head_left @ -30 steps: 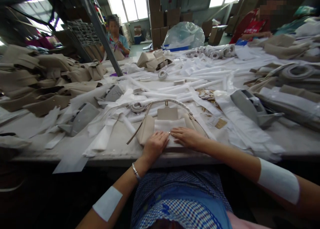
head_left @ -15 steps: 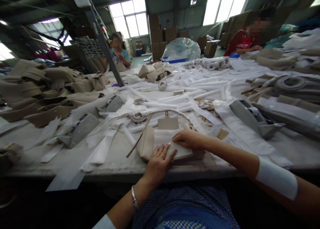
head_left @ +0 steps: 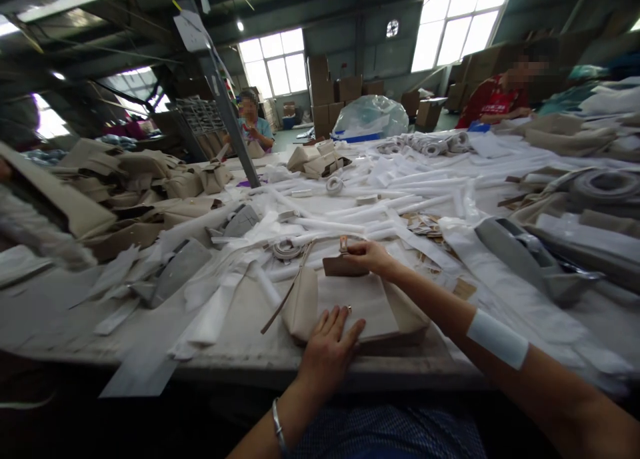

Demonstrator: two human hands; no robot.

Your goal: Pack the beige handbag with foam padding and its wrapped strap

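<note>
A cream handbag (head_left: 303, 305) lies on the table in front of me, with a white sheet (head_left: 357, 295) over its front and a small metal stud (head_left: 349, 309) showing through. My left hand (head_left: 333, 342) rests flat on the lower part of the sheet, fingers spread. At the bag's top, my right hand (head_left: 369, 255) pinches the flap (head_left: 340, 267), which is lifted and has a metal clasp piece (head_left: 343, 243) at its end. The bag's strap (head_left: 285, 297) hangs out to the left, its loose end on the table.
Grey tape dispensers (head_left: 183, 269) stand left, another dispenser (head_left: 525, 245) right. White paper strips (head_left: 350, 209) cover the table's middle. More beige bags (head_left: 150, 172) are piled left, near a metal post (head_left: 235, 125). Two co-workers sit across. A blurred bag (head_left: 55, 192) enters at far left.
My right hand has moved from the white sheet up to the flap and raised it. The left hand stays on the sheet. A blurred bag has appeared at the far left.
</note>
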